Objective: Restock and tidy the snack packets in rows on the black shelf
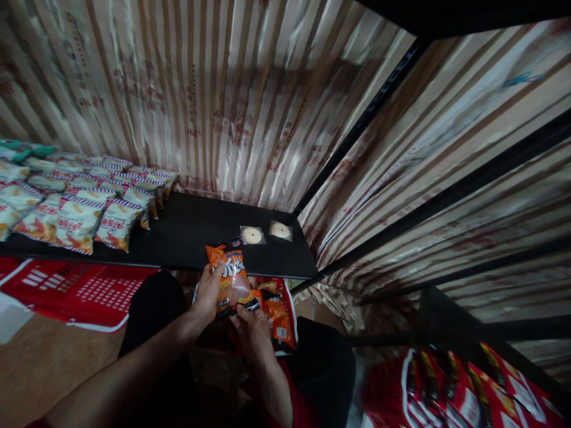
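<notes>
An orange and black snack bag (pixel 232 278) is held between my two hands, above the front edge of the black shelf (pixel 196 220). My left hand (pixel 209 292) grips its left side, thumb on the front. At the lower edge of the bag, my right hand (pixel 253 328) pinches the black seal. Just below, another orange snack bag (pixel 277 321) rests in a red bag with a white rim (pixel 292 309) between my knees. Two small clear packets with round pale pieces, a left packet (pixel 252 235) and a right packet (pixel 281 230), lie on the shelf beyond the held bag.
Rows of cream and red snack bags (pixel 80 217) stand on the shelf's left part. A red basket (pixel 84 291) sits below at the left. Black frame posts (pixel 357 137) and a striped curtain (pixel 223 89) enclose the back and right. Red packets (pixel 464 386) fill another bag at lower right.
</notes>
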`<state>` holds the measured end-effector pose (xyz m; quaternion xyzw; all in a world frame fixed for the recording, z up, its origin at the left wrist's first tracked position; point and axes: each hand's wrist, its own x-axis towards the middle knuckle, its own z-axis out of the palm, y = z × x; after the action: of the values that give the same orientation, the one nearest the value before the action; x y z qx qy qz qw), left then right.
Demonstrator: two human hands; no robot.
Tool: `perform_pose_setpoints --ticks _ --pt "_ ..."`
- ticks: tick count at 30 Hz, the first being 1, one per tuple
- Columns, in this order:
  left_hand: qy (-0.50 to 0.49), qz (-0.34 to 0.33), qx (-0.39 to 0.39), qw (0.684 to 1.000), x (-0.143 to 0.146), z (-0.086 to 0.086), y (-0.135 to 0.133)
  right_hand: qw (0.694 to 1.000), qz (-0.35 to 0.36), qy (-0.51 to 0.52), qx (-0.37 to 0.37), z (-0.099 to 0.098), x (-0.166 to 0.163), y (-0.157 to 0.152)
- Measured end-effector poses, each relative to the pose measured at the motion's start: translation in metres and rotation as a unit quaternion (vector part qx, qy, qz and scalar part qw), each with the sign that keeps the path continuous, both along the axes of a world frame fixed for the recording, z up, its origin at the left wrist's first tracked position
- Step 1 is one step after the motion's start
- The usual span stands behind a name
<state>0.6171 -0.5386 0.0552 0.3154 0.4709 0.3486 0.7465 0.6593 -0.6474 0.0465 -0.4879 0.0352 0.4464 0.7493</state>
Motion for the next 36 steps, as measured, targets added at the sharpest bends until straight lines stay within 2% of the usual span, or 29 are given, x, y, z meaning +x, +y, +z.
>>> perform_pose_setpoints --ticks 5,9,16,23,28,33,36 --pt "0.029 0.005 0.042 0.999 0.006 -0.009 0.016 0.999 0.039 0.002 0.026 -0.006 0.002 0.011" --pt "0.045 0.008 0.054 0.998 0.011 -0.009 0.03 0.996 0.079 0.016 0.048 -0.008 0.009 0.021" --pt "0.01 0.038 0.055 0.998 0.019 -0.002 0.054 0.998 0.059 0.012 0.034 -0.008 0.015 0.046" --pt "0.064 0.037 0.112 0.991 0.026 -0.012 0.073 0.997 0.072 -0.008 0.039 -0.013 0.024 0.059" --pt "0.088 0.025 0.146 0.985 0.027 -0.012 0.08 0.996 0.088 -0.01 0.033 -0.017 0.031 0.065" --pt "0.115 0.012 0.161 0.98 0.025 -0.01 0.079 0.994 0.11 -0.026 -0.011 -0.016 0.036 0.07" --pt "0.125 0.004 0.165 0.978 0.027 -0.007 0.076 0.992 0.097 -0.069 -0.036 -0.015 0.038 0.071"
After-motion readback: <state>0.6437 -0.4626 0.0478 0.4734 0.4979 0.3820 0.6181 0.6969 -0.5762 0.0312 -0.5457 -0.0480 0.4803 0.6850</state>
